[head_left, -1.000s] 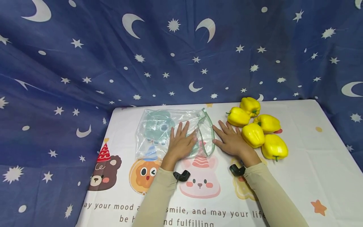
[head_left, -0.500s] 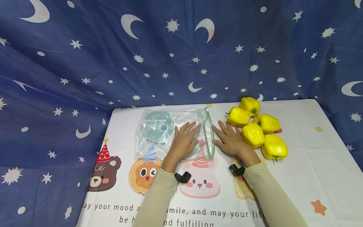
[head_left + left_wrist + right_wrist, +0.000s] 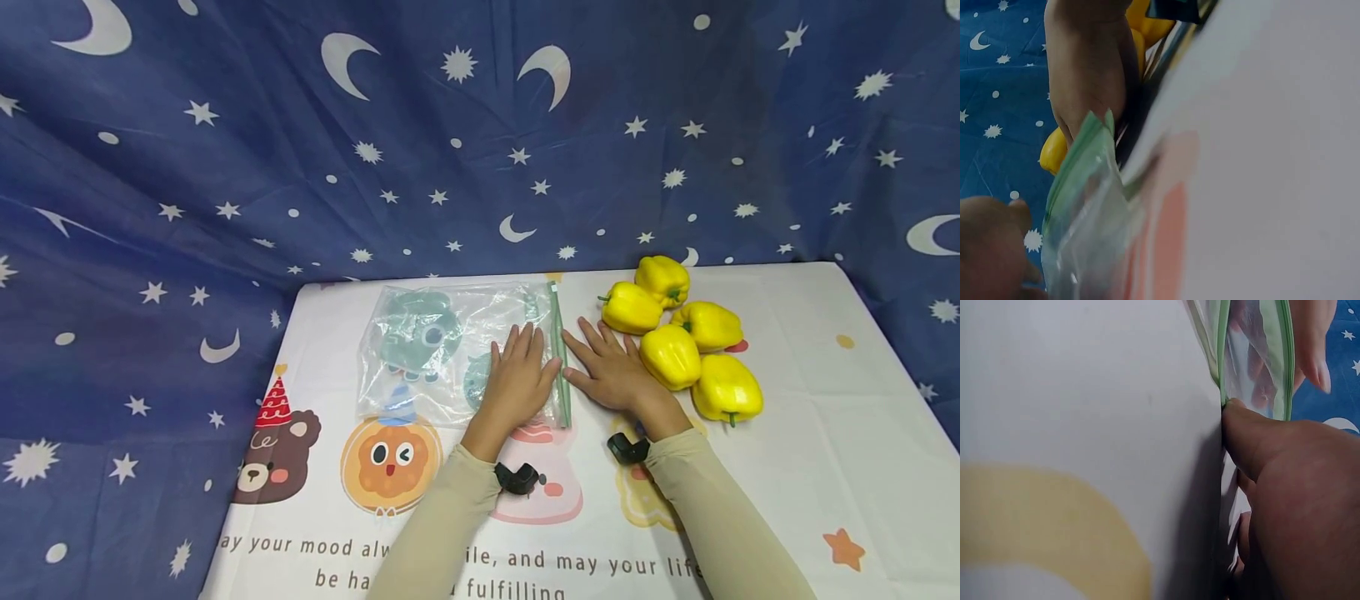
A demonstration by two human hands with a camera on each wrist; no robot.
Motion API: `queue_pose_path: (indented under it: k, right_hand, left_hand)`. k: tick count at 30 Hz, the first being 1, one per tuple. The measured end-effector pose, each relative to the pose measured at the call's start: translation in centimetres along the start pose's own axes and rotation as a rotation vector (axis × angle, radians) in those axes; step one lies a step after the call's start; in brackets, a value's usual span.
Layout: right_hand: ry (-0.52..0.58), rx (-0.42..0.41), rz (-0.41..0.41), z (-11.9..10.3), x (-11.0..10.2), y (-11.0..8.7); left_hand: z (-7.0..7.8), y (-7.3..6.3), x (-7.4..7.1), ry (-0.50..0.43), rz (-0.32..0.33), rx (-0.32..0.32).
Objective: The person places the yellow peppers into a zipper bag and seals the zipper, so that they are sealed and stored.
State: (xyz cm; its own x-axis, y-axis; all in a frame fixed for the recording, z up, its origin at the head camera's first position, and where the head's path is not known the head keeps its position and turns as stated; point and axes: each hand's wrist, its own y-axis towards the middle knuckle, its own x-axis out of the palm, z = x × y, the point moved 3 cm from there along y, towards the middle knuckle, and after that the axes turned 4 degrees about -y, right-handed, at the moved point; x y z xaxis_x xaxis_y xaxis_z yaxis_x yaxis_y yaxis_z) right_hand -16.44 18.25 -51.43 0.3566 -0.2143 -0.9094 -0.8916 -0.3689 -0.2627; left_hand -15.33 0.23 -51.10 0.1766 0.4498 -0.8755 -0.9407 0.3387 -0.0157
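Observation:
A clear plastic zip bag (image 3: 480, 308) lies flat on the printed tablecloth, its green zip edge (image 3: 557, 333) facing right. My left hand (image 3: 519, 379) rests over the bag beside that edge, fingers straight and pointing away from me. In the left wrist view, the green bag edge (image 3: 1072, 165) rises between both hands. My right hand (image 3: 615, 375) lies spread on the cloth just right of the zip edge. In the right wrist view, the thumb (image 3: 1247, 425) is at the green edge, whose two sides stand apart there. Printed figures show through the bag.
Several yellow bell peppers (image 3: 670, 357) sit in a cluster right of my right hand, close to its fingers. A dark blue curtain (image 3: 420, 167) with moons and stars hangs behind the table and along its left side. The tablecloth (image 3: 810, 367) carries cartoon prints and lettering.
My left hand has slid right across the bag toward the zip edge. That edge has shifted slightly right and looks narrower and straighter. My right hand and the peppers have stayed put.

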Motion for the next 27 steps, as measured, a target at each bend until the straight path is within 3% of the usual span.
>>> queue_pose_path:
  k: [6, 14, 27]
  right_hand:
    - [0.009, -0.006, -0.007, 0.1, 0.0, -0.1]
    - [0.021, -0.015, 0.009, 0.7, 0.7, 0.3]
    - [-0.001, -0.004, -0.013, 0.3, 0.4, 0.1]
  left_hand:
    - [0.6, 0.9, 0.0, 0.052, 0.001, -0.093]
    - [0.7, 1.7, 0.5, 0.044, -0.003, -0.168]
    - [0.5, 1.7, 0.4, 0.031, 0.01, -0.171]
